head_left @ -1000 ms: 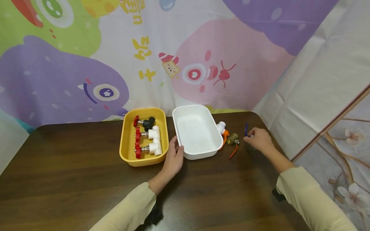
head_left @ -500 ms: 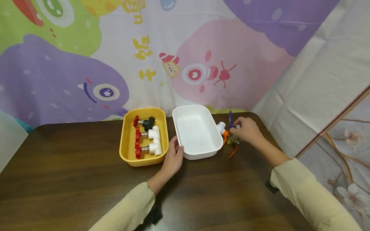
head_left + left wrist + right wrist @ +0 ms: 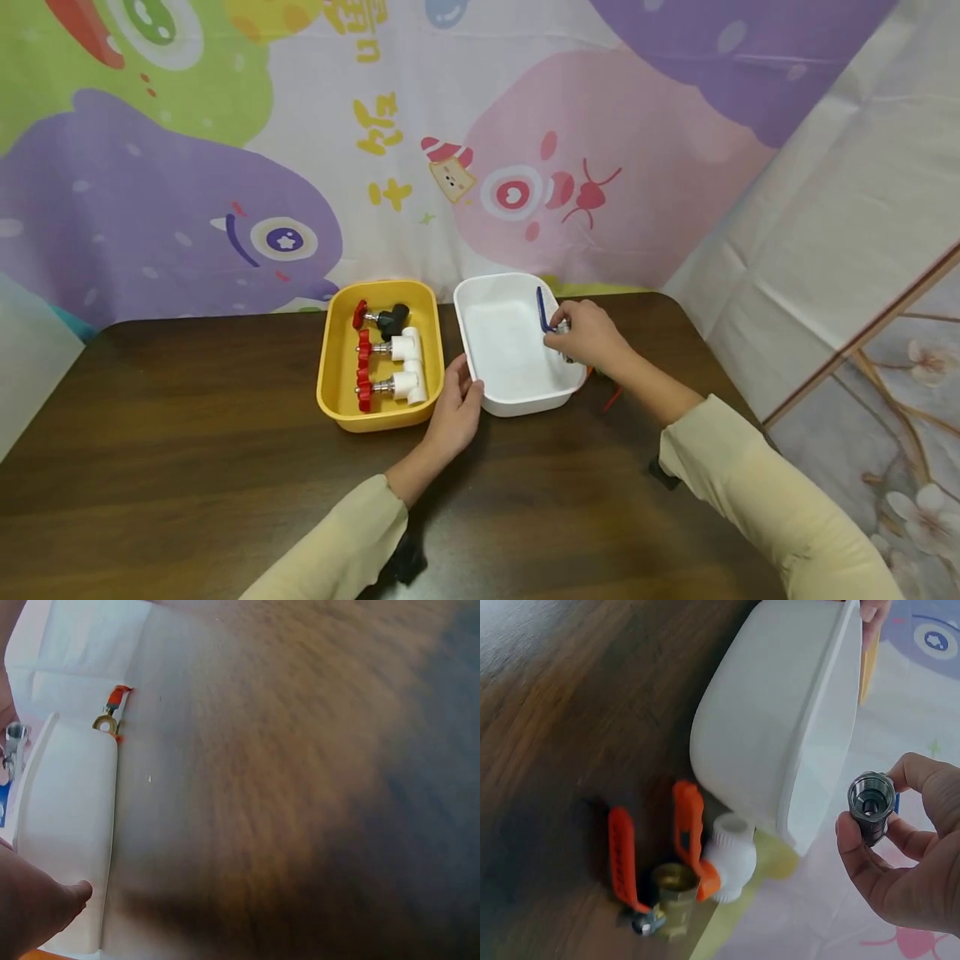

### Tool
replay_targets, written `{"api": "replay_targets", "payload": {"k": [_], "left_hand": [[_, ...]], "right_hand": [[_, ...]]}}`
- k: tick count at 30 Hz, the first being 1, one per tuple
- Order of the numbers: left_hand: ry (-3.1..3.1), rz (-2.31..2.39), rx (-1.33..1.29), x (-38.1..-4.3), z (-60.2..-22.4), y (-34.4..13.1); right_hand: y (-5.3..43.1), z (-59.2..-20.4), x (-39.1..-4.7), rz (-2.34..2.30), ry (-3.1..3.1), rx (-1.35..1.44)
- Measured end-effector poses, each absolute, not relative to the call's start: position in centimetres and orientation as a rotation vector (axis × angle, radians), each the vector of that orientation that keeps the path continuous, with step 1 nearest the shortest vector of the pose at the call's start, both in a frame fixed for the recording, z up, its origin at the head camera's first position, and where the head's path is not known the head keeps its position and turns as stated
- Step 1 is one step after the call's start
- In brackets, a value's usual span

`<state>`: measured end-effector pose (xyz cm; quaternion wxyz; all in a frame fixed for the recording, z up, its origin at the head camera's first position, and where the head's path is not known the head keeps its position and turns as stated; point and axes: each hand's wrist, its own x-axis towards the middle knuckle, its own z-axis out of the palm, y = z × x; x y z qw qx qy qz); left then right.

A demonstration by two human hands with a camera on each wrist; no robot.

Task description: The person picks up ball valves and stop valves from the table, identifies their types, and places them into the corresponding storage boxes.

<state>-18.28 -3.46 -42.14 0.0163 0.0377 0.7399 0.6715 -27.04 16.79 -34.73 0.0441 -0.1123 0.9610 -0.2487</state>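
Note:
My right hand [image 3: 591,335] pinches a small metal ball valve [image 3: 871,806] with a blue lever [image 3: 543,310], held over the right side of the white tray [image 3: 501,346]. In the right wrist view the valve's threaded open end faces the camera, thumb and fingers on either side of its body. My left hand [image 3: 453,414] holds the white tray at its near left corner, the thumb [image 3: 79,891] against the outer wall. Beside the tray's right side lie a brass ball valve [image 3: 675,896] with a red lever and a white plastic valve [image 3: 733,855] with an orange lever.
To the left stands a yellow tray [image 3: 335,400] holding two white stop valves [image 3: 408,385] with red handwheels and a black one [image 3: 393,320] with a red handwheel. A cartoon-printed cloth [image 3: 420,242] hangs behind the dark wooden table [image 3: 225,483].
My right hand has carried the blue-lever ball valve leftward from the table's right side, past the brass valve, to over the white tray. The left hand stays at the tray's corner.

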Motion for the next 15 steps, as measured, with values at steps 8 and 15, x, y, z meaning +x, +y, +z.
{"api": "replay_targets", "payload": {"k": [8, 15], "left_hand": [[2.349, 2.07, 0.119, -19.3, -44.4, -3.3], [2.367, 2.054, 0.121, -19.4, -44.6, -3.5]], "right_hand": [[15.2, -35.4, -27.6, -0.725, 2.96, -0.361], [14.1, -36.1, -28.2, -0.722, 2.958, -0.376]]}}
